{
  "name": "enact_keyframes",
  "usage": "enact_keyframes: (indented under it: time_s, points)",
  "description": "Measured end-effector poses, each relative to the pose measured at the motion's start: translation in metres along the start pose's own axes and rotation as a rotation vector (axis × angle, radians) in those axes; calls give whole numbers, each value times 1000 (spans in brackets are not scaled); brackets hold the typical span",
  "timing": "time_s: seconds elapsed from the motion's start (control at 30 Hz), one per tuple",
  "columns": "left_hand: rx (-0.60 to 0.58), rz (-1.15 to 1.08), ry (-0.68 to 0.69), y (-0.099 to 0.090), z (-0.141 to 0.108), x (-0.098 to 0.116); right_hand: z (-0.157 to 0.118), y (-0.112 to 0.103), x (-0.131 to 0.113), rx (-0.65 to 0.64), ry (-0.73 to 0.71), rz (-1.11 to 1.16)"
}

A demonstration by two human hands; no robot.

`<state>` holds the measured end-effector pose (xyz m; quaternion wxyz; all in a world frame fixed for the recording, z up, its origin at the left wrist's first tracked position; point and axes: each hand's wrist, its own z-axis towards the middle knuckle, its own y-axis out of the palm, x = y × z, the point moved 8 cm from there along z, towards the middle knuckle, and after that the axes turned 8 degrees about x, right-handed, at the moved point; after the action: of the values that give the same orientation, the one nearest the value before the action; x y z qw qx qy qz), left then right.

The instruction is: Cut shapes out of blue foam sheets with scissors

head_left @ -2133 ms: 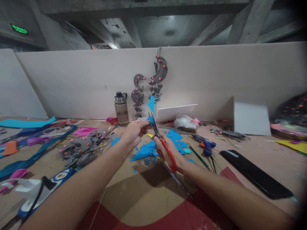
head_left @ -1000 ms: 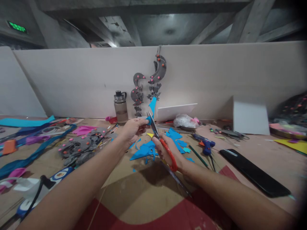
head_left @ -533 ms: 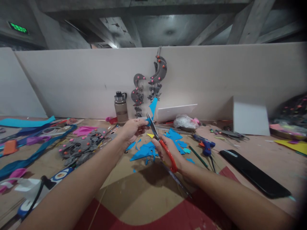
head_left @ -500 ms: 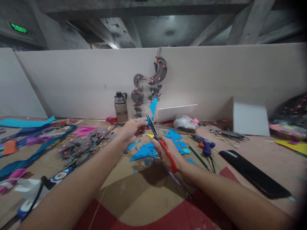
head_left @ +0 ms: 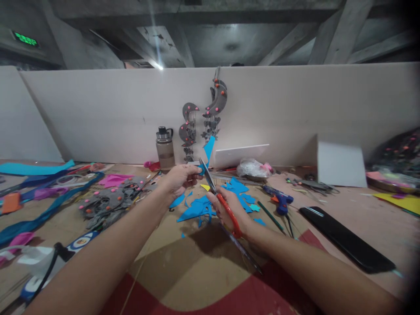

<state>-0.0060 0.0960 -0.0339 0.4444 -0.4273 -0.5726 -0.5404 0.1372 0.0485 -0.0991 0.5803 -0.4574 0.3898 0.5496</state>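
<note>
My left hand (head_left: 182,178) pinches a small piece of blue felt (head_left: 209,148); a strip of it sticks up beyond the fingers. Red-handled scissors (head_left: 226,210) are held in my right hand (head_left: 233,209), their blades pointing up and away, against the felt at my left fingertips. Below the hands, blue felt scraps (head_left: 196,207) lie scattered on the cardboard (head_left: 164,262). A pen-like stick (head_left: 244,253) slants out from under my right hand. Whether the felt lies between the blades is hard to make out.
A blue glue gun (head_left: 281,201), a green pencil (head_left: 271,217) and a long black case (head_left: 348,240) lie to the right. Grey felt pieces with pink dots (head_left: 108,201) are on the left. A water bottle (head_left: 165,151) stands by the white partition (head_left: 98,113), near hanging moon ornaments (head_left: 218,98).
The scissor blades look closer together, and the handle loops have drawn in. The felt strip has dipped very slightly. Otherwise both hands keep nearly the same place.
</note>
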Motion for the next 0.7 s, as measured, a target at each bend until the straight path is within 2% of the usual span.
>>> enact_keyframes:
  time_s: [0.2,0.37,0.5,0.7]
  points:
    - [-11,5,-12,-1,4,-3,-3,-1,-4,5,-34,-93]
    - [9,1,-41,-4,7,-6,-9,0,-4,7,70,-56]
    - [23,-20,-38,-7,8,-3,-11,4,-5,-7,150,92]
    - [-41,-196,29,1,0,10,-11,15,10,-63,303,378]
